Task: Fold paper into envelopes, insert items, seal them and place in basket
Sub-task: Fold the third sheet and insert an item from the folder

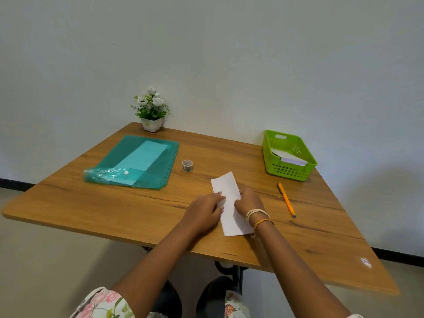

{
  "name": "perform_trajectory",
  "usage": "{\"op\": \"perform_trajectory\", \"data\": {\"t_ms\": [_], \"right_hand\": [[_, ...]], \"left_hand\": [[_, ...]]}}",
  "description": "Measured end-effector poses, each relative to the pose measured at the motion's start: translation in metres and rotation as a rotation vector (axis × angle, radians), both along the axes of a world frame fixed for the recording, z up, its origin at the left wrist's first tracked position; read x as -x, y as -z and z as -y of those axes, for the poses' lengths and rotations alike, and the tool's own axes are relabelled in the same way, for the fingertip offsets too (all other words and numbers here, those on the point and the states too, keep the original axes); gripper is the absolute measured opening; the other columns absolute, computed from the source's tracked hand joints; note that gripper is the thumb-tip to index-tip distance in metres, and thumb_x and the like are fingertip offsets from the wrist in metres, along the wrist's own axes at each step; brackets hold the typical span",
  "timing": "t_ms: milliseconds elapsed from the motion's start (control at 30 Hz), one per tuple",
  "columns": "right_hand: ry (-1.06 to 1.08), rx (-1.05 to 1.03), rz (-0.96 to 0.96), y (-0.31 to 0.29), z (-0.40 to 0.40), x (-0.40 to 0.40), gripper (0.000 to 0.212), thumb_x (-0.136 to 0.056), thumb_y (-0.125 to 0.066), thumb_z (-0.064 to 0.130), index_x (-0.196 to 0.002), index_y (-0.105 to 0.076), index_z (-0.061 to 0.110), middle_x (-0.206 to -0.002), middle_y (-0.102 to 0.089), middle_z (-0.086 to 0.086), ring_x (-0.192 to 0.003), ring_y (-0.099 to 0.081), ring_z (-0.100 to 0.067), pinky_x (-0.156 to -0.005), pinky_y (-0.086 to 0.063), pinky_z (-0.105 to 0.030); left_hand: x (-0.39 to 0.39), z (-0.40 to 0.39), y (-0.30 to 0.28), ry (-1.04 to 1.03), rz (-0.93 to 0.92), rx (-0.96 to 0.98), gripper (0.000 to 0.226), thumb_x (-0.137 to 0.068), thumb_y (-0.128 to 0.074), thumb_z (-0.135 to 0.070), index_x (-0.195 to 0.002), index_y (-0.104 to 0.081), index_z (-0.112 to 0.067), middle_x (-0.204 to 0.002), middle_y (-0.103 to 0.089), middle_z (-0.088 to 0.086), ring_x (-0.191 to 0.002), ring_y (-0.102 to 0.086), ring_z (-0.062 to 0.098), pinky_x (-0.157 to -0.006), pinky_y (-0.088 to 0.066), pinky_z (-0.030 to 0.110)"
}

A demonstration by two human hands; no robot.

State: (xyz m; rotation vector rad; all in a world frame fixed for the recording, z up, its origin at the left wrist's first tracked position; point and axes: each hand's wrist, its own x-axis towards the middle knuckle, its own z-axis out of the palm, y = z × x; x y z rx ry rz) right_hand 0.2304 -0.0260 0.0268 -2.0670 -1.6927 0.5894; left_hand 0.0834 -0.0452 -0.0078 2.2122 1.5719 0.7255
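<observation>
On the wooden table point(114, 203), at about 10 o'clock from the hands, lies a teal plastic folder point(137, 161) with a light sheet inside it. Behind the folder, at 11 o'clock and against the wall, stands a small white pot with white flowers point(151, 109). A small roll of tape point(187, 165) stands between the folder and the paper.

The folded white paper point(229, 203) lies flat near the front middle of the table, its long side running from 11 o'clock to 5 o'clock. The left hand point(204, 210) rests on its left edge with the fingers nearly straight, pressing the sheet down. The right hand point(249, 201) lies on the right edge (there are thread bands on its wrist); the fingers bend down onto the paper, but I cannot tell if they pinch it or only press.

At 3 o'clock from the hands an orange pen point(286, 199) lies on the table. At 1 o'clock, near the far right corner, stands the green basket point(296, 171), with white folded paper already inside.
</observation>
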Motion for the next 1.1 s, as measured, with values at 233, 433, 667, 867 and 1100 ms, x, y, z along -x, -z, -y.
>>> {"op": "perform_trajectory", "data": {"t_ms": [233,433,667,867,1100], "right_hand": [[-0.196,-0.034,0.375,0.004,-0.016,-0.002,0.048,-0.088,-0.046,0.011,-0.132,-0.052,0.031,-0.134,-0.051,-0.007,-0.127,-0.044,-0.03,-0.102,-0.037,-0.04],[-0.273,-0.218,0.353,0.019,-0.01,0.005,0.048,-0.091,-0.044,0.01,-0.138,-0.045,0.023,-0.141,-0.045,-0.004,-0.135,-0.036,-0.023,-0.112,-0.024,-0.039],[-0.363,-0.179,0.362,0.035,0.006,0.018,0.049,-0.102,-0.026,0.028,-0.149,-0.026,0.015,-0.158,-0.022,-0.004,-0.146,-0.016,-0.017,-0.118,-0.015,-0.038],[-0.325,-0.136,0.385,0.033,0.005,0.002,0.051,-0.103,-0.025,0.029,-0.151,-0.02,0.013,-0.16,-0.016,-0.003,-0.147,-0.013,-0.018,-0.118,-0.015,-0.036],[-0.207,-0.073,0.413,0.037,0.009,-0.043,0.051,-0.103,-0.024,0.029,-0.151,-0.019,0.014,-0.16,-0.012,-0.002,-0.148,-0.011,-0.017,-0.118,-0.015,-0.037]], "left_hand": [[0.007,-0.003,0.002,0.013,-0.19,-0.107,0.045,-0.101,-0.038,-0.033,-0.145,-0.04,-0.025,-0.157,-0.029,-0.005,-0.146,-0.02,0.011,-0.119,-0.011,0.036],[0.006,-0.004,0.005,-0.04,-0.308,-0.044,0.052,-0.103,-0.027,-0.036,-0.153,-0.021,-0.021,-0.16,-0.018,-0.001,-0.147,-0.014,0.014,-0.119,-0.012,0.037],[0.002,-0.012,0.004,-0.107,-0.377,-0.071,0.05,-0.103,-0.023,-0.039,-0.15,-0.027,-0.024,-0.159,-0.022,-0.004,-0.143,-0.022,0.016,-0.11,-0.025,0.039],[0.005,-0.016,0.006,-0.131,-0.386,0.019,0.054,-0.103,-0.02,-0.036,-0.154,-0.014,-0.02,-0.162,-0.011,-0.002,-0.148,-0.01,0.013,-0.12,-0.011,0.039],[0.033,-0.021,0.006,-0.183,-0.383,0.066,0.056,-0.102,-0.018,-0.037,-0.155,-0.008,-0.019,-0.162,-0.005,-0.002,-0.149,-0.006,0.013,-0.12,-0.007,0.038]]}}
